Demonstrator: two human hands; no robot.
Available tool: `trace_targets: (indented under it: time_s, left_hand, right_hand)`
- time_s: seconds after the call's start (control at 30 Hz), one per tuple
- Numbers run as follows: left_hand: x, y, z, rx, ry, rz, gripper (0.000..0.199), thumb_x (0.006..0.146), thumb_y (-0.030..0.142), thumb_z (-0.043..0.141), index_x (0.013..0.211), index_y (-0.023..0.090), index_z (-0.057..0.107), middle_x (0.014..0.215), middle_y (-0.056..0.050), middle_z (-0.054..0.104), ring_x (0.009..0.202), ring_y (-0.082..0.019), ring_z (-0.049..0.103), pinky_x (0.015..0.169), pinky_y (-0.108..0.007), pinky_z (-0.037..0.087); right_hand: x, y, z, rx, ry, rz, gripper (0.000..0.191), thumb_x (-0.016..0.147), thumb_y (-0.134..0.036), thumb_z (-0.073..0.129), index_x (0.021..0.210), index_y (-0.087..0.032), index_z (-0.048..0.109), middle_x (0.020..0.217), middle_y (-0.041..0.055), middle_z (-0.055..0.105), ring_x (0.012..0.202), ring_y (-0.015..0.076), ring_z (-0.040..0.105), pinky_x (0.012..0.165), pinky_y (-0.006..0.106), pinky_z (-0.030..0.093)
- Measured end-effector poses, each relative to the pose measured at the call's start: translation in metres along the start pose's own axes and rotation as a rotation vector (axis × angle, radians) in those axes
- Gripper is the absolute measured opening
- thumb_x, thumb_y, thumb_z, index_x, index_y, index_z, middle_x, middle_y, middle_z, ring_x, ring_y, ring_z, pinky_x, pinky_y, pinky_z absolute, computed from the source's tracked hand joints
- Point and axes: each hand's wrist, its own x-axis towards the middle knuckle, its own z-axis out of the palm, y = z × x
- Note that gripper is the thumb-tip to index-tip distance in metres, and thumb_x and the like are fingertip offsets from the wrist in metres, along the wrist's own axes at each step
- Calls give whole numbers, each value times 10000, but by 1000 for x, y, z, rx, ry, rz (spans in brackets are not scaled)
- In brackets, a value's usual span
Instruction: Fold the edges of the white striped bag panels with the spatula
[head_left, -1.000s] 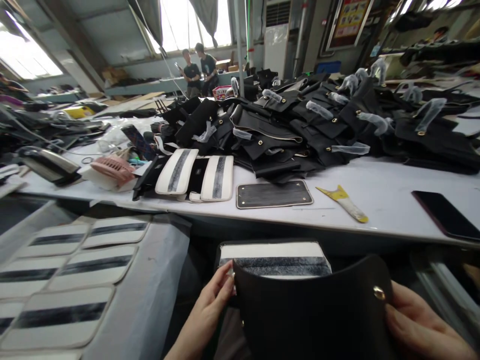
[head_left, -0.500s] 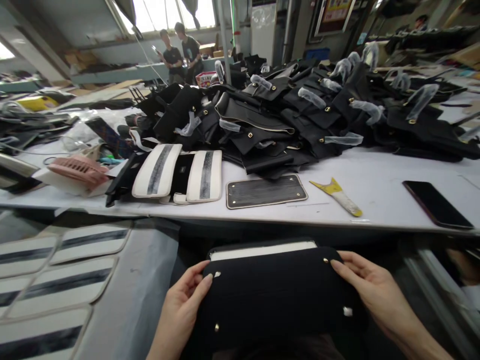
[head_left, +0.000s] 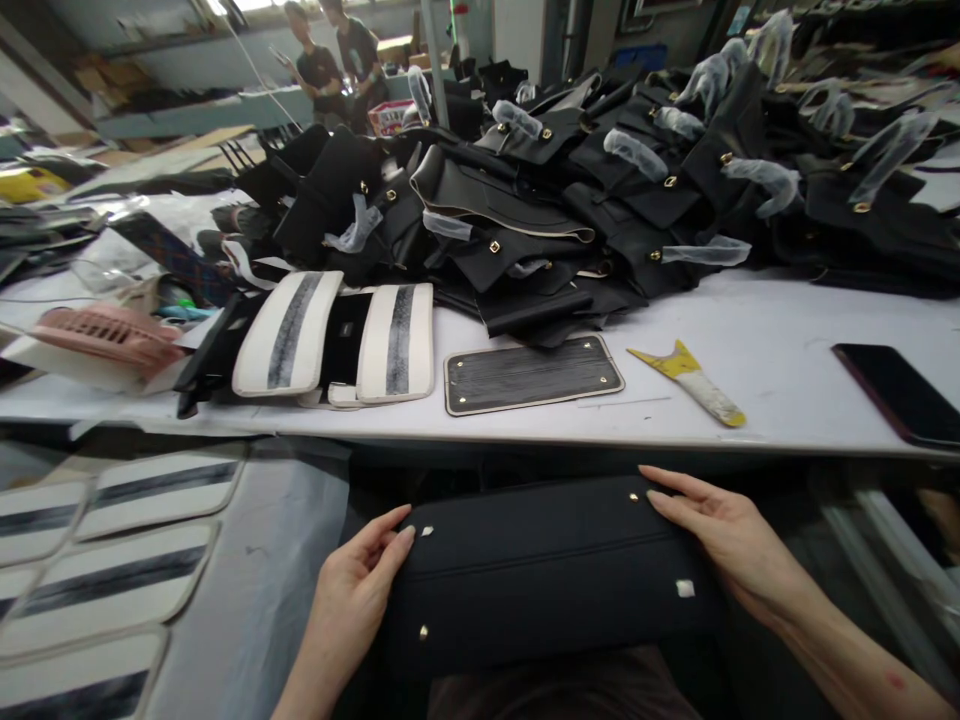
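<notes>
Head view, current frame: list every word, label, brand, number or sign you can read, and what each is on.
No text can be read with certainty.
Small pale mark on the black piece on the table, possibly a label: too small to read.
Pink-and-white crate at the back: markings too blurred to read.
Black panel in the hands: no lettering visible.

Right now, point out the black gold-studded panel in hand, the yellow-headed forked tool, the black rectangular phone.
Black panel (head_left: 551,590): head view, face just below the seam.
Forked tool (head_left: 708,395): head view, whitish handle.
Phone (head_left: 900,393): head view, middle of the dark screen.
</notes>
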Motion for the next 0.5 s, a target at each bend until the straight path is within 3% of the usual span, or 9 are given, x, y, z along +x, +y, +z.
trace_targets:
  time_s: [0.33, 0.5]
  left_hand:
    - [2, -7, 0, 22, 19, -34, 592, 757, 544, 704, 1188, 140, 667, 831, -57, 718, 753, -192, 650, 670, -247, 489]
    - [2, -6, 3, 71, 25, 14, 508, 823, 485, 660, 1212, 160, 664, 850, -51, 725, 767, -184, 649, 698, -250, 491]
  right_hand:
    - [3, 1, -1, 28, 45, 108, 692, 543, -398, 927, 1163, -194, 698, 960, 84, 740, 851, 221, 699, 677, 180, 568]
    - [6, 3, -3, 34, 123, 184, 755, 436, -386, 946, 1141, -243, 716, 1062, 103, 720, 949, 330, 687, 666, 268, 613]
